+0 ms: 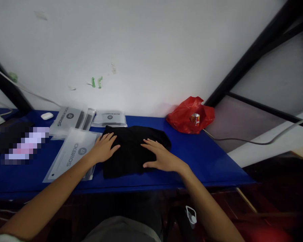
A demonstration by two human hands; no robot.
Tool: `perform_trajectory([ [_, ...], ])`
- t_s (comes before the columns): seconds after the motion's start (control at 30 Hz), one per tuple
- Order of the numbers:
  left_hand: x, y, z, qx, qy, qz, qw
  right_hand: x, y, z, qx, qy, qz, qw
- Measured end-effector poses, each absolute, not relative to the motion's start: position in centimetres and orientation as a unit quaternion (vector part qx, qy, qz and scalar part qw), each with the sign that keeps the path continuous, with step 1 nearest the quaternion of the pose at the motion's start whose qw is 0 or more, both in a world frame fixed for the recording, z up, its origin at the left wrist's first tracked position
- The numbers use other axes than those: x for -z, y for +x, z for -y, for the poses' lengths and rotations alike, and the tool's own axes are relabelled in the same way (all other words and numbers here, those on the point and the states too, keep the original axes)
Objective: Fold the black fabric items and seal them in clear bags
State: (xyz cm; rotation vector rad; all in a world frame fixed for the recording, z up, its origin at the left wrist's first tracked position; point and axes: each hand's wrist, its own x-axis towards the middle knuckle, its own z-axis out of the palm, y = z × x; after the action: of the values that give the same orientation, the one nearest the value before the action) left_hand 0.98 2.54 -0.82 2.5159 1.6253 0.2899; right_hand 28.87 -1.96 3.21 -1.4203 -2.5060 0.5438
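Observation:
A folded black garment (131,151) lies on the blue table (207,158) in front of me. My left hand (104,148) rests flat on its left edge, fingers stretched out and open. Flat on the cloth's right half lies my right hand (160,156), fingers spread, holding nothing. A clear zip bag with printed lettering (70,153) lies just left of the garment, partly under my left wrist.
Two more printed bags (68,119) (109,118) lie against the white wall. A red plastic bag (190,116) sits at the back right. A white mouse (46,116) and a dark keyboard (7,136) are at far left. A grey cable (262,141) runs off right.

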Motion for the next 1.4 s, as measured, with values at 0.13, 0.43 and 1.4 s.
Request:
perform_trajectory([
  [0.13,0.6,1.0,-2.6,-0.071,0.834,-0.544,0.067,-2.0,30.5,3.1,-0.202,-0.506,0.833,0.094],
  [0.43,-2.9,2.2,2.8,-0.081,0.884,-0.46,0.03,-2.8,31.0,4.9,-0.192,-0.479,0.84,0.167],
  [1.4,-3.0,-0.9,6.9,-0.05,0.898,-0.436,0.041,-2.1,30.9,5.8,-0.155,-0.477,0.841,0.202],
])
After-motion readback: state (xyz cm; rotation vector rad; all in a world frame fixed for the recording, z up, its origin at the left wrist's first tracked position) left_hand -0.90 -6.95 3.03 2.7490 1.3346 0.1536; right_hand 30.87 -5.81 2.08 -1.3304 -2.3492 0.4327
